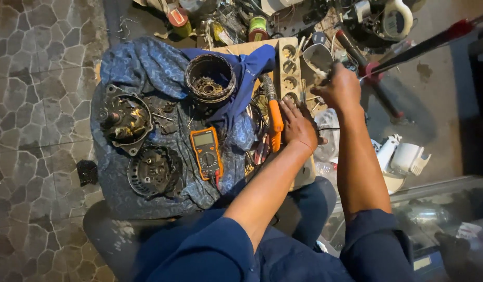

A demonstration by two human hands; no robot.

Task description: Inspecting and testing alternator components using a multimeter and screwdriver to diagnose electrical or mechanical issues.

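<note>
On a worktop (103, 162) draped with a blue cloth (132, 62): left hand (299, 128) lying flat just beside an orange-handled soldering iron (275, 121), fingers (289, 107) stretched out and slightly apart, palm down, touching the handle's side but not gripping it. Right hand (341, 87) raised further back near a wooden socket strip (289, 65), fingers curled together around something small and pale; cannot tell what. Left of the iron, an orange multimeter (206, 151) face up on the cloth. Behind it, a round stator ring (210, 78) with copper windings, standing on the cloth. Further left, two dark alternator housings (125, 120), one above the other, the lower one (153, 171) ribbed and face down. Beyond the worktop's far edge, a clutter of tape rolls and tools. Stone-patterned floor (38, 104) to the left.
</note>
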